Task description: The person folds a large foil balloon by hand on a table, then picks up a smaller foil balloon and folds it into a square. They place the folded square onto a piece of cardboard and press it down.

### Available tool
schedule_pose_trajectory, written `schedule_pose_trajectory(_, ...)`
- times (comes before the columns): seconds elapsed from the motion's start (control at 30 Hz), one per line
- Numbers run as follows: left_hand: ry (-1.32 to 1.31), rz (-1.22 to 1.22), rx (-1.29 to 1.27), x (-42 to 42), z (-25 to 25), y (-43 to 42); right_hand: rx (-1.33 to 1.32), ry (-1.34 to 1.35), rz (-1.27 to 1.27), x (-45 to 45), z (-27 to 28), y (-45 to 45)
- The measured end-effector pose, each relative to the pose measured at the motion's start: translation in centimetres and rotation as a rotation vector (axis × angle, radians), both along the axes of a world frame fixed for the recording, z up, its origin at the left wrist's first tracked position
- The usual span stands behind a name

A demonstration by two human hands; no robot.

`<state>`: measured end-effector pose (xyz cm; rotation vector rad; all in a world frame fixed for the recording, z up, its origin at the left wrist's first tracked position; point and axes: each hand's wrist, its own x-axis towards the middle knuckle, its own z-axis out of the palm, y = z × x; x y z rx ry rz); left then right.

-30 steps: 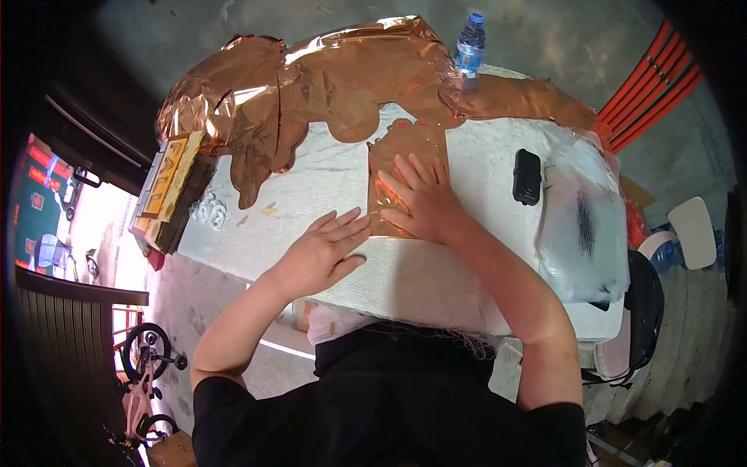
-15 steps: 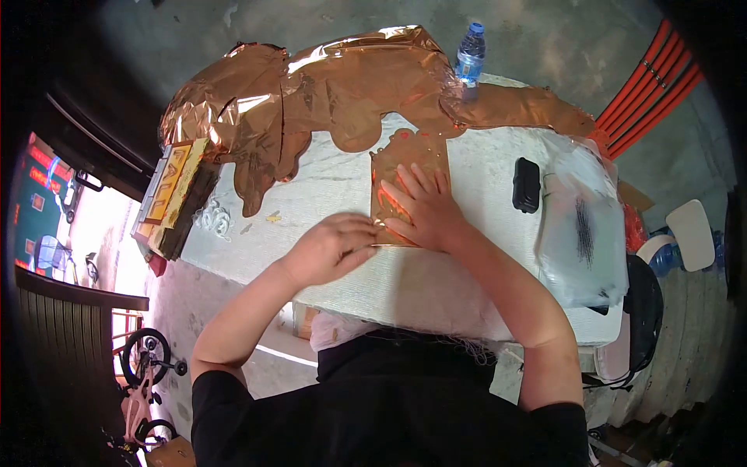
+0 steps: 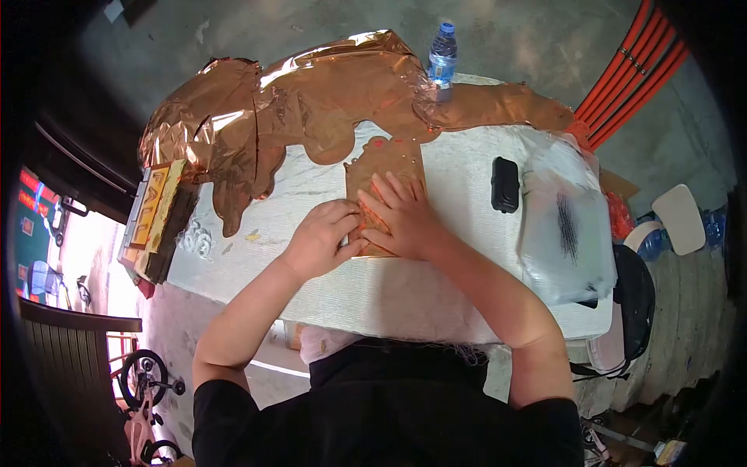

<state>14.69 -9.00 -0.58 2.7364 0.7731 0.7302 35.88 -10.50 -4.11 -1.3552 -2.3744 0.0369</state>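
A flattened, copper-coloured foil balloon (image 3: 342, 86) stretches across the far side of the table. A narrow, rectangular section (image 3: 384, 162) of the same shiny foil comes toward me at the middle. On its lower part my right hand (image 3: 401, 220) lies flat with the fingers spread. My left hand (image 3: 320, 236) is at the section's lower left edge, fingers curled over the foil and thumb close beneath them. The fingertips of both hands nearly meet. What lies under my palms is hidden.
A water bottle (image 3: 443, 56) stands on the foil at the back. To the right lie a black case (image 3: 505, 185) and a stack of clear plastic bags (image 3: 556, 233). A box (image 3: 156, 214) and some white string (image 3: 194, 240) sit at the left.
My left hand has shifted inward, its fingertips further over the foil's left edge and closer to the right hand. The right hand stays flat on the foil. The view has turned slightly.
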Motion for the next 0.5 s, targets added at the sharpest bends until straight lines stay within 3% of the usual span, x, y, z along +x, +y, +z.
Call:
schedule_pose_trajectory(0.27, -0.073, 0.055, 0.015, -0.47, -0.33, 0.13, -0.029, -0.022, -0.007, -0.09, 0.18, -0.12)
schedule_pose_trajectory(0.5, 0.031, 0.099, 0.044, -0.35, -0.43, 0.00, -0.046, -0.042, -0.008, -0.11, 0.34, -0.05)
